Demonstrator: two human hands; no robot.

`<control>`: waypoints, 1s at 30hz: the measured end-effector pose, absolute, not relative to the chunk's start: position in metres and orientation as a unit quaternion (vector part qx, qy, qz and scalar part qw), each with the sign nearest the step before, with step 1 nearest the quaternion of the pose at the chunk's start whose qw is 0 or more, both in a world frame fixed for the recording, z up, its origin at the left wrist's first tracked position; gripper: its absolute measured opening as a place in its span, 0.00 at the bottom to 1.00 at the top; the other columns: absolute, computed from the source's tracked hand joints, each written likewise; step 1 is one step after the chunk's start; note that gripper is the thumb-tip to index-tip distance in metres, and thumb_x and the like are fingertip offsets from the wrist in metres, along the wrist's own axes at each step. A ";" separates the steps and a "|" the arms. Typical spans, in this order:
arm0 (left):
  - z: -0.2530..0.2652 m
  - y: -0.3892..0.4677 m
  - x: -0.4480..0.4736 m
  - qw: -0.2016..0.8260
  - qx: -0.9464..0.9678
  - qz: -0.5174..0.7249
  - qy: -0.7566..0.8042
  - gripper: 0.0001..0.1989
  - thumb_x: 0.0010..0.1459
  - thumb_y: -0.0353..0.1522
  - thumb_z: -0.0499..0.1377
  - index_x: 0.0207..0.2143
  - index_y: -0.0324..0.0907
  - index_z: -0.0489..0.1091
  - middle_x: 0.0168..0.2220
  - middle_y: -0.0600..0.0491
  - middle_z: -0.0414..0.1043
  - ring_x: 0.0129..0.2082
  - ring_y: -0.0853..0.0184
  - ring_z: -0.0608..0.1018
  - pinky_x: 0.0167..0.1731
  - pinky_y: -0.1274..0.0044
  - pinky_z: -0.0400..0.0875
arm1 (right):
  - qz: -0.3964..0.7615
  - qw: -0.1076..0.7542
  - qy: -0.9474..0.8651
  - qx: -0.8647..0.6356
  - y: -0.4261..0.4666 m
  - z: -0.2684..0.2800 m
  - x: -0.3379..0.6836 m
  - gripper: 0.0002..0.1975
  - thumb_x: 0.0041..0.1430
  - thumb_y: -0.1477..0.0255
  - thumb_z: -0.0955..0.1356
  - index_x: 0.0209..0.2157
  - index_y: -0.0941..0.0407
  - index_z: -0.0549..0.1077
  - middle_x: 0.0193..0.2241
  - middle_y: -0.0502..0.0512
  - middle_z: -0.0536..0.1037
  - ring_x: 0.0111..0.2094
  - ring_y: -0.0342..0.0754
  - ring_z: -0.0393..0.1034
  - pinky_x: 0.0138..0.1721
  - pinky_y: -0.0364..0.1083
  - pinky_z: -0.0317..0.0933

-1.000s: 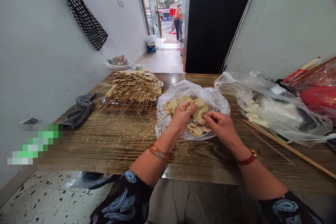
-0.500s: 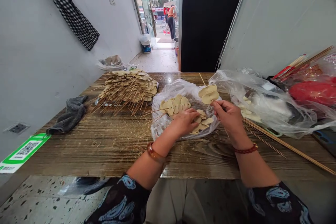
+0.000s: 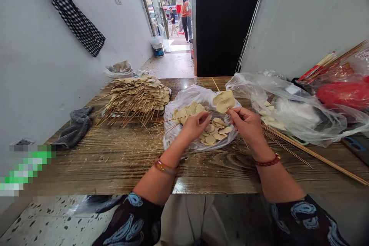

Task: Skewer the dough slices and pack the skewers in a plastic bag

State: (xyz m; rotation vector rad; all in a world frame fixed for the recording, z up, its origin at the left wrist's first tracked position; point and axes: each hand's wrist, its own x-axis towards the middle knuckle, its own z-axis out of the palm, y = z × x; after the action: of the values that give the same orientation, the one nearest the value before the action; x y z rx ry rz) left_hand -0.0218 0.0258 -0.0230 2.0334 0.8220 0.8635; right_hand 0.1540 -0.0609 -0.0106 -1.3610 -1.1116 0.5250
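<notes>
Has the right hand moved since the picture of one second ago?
Yes: against the stacked skewers, the right hand moved rightward, and higher in view.

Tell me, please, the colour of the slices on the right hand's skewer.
The slices are pale yellowish beige, seen best in the head view.

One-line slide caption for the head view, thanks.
Right hand holds a skewer of pale slices by a plastic bag; left hand is beside loose slices.
</notes>
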 end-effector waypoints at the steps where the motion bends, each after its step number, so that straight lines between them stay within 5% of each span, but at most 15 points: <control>1: -0.023 0.024 -0.022 0.342 0.822 0.334 0.308 0.14 0.54 0.31 0.60 0.44 0.42 0.75 0.41 0.48 0.77 0.42 0.62 0.76 0.45 0.72 0.67 | 0.225 0.608 -0.482 -0.590 -0.061 -0.010 0.154 0.15 0.55 0.59 0.68 0.28 0.58 0.75 0.17 0.46 0.68 0.16 0.39 0.56 0.18 0.41 0.50; 6: -0.023 0.015 -0.020 0.222 0.921 0.247 0.205 0.15 0.55 0.27 0.58 0.44 0.44 0.75 0.54 0.46 0.70 0.54 0.57 0.69 0.57 0.64 0.59 | 0.221 0.607 -0.488 -0.587 -0.062 -0.007 0.153 0.14 0.55 0.60 0.68 0.29 0.58 0.75 0.17 0.46 0.68 0.17 0.39 0.56 0.18 0.40 0.51; 12: -0.020 0.012 -0.019 0.211 0.937 0.189 0.203 0.10 0.53 0.24 0.56 0.35 0.42 0.74 0.49 0.45 0.72 0.50 0.58 0.71 0.52 0.67 0.64 | 0.235 0.610 -0.481 -0.585 -0.063 -0.006 0.152 0.15 0.55 0.59 0.68 0.29 0.58 0.75 0.17 0.46 0.67 0.16 0.39 0.56 0.18 0.40 0.50; 20: -0.011 0.023 -0.026 0.473 0.765 0.322 0.297 0.03 0.50 0.28 0.59 0.26 0.40 0.67 0.34 0.51 0.75 0.34 0.68 0.75 0.36 0.77 0.68 | 0.219 0.610 -0.488 -0.585 -0.062 -0.010 0.155 0.15 0.55 0.59 0.68 0.29 0.58 0.75 0.17 0.46 0.68 0.17 0.39 0.57 0.19 0.40 0.51; 24: -0.007 0.022 -0.027 0.619 0.630 0.348 0.313 0.11 0.47 0.34 0.64 0.30 0.38 0.68 0.25 0.54 0.73 0.24 0.72 0.74 0.25 0.81 0.66 | 0.226 0.608 -0.490 -0.582 -0.062 -0.010 0.155 0.15 0.56 0.60 0.68 0.30 0.58 0.75 0.17 0.47 0.68 0.17 0.39 0.57 0.18 0.40 0.51; 30: -0.006 0.025 -0.030 0.682 0.534 0.383 0.322 0.19 0.42 0.37 0.69 0.35 0.36 0.70 0.28 0.51 0.76 0.25 0.69 0.78 0.23 0.81 0.68 | 0.235 0.597 -0.495 -0.585 -0.063 -0.010 0.153 0.15 0.56 0.60 0.68 0.31 0.59 0.76 0.17 0.46 0.68 0.16 0.38 0.56 0.17 0.40 0.50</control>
State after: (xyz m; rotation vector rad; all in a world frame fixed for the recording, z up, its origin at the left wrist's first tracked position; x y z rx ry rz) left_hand -0.0297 0.0248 -0.0063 1.1976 0.7224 0.8584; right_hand 0.1533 -0.0630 -0.0104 -1.3588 -1.1499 0.5453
